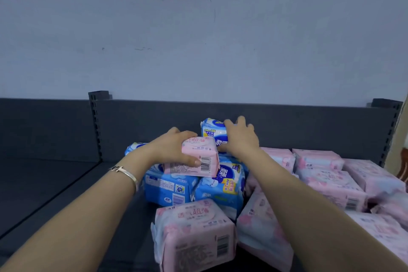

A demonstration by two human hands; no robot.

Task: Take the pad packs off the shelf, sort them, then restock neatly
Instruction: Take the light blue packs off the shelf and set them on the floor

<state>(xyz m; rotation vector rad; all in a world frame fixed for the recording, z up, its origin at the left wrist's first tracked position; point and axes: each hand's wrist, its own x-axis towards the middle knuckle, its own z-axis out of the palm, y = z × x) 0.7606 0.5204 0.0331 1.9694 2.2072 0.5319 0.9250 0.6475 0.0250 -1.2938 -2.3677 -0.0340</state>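
Shelf (pixel 55 183), dark grey, with a back panel (pixel 154 121) below a pale wall (pixel 198 51): I am logging the pad packs heaped on its middle and right part.

1. Left hand (pixel 174 148): the arm is stretching in from the lower left, a bracelet (pixel 125 172) sitting on the wrist. The palm is lying over the left end of a pink pack (pixel 192 157). The thumb is pressing the near face by the barcode and the fingers (pixel 185 132) are curling over the top, gripping it. That pack is resting tilted on top of the heap.

2. Right hand (pixel 240 137): the arm is coming in from the lower right, wrist bent down. The fingers (pixel 241 120) are wrapping over the top of a blue pack (pixel 213 130), holding it. It is standing at the back of the heap, just beside the pink pack.

3. Blue packs (pixel 170 187): several are lying under both hands, touching one another.

4. Front pack (pixel 194 232): pink, standing nearest me, leaning against the blue packs.

5. Pink packs (pixel 331 174): these are lying in loose rows along the right side.
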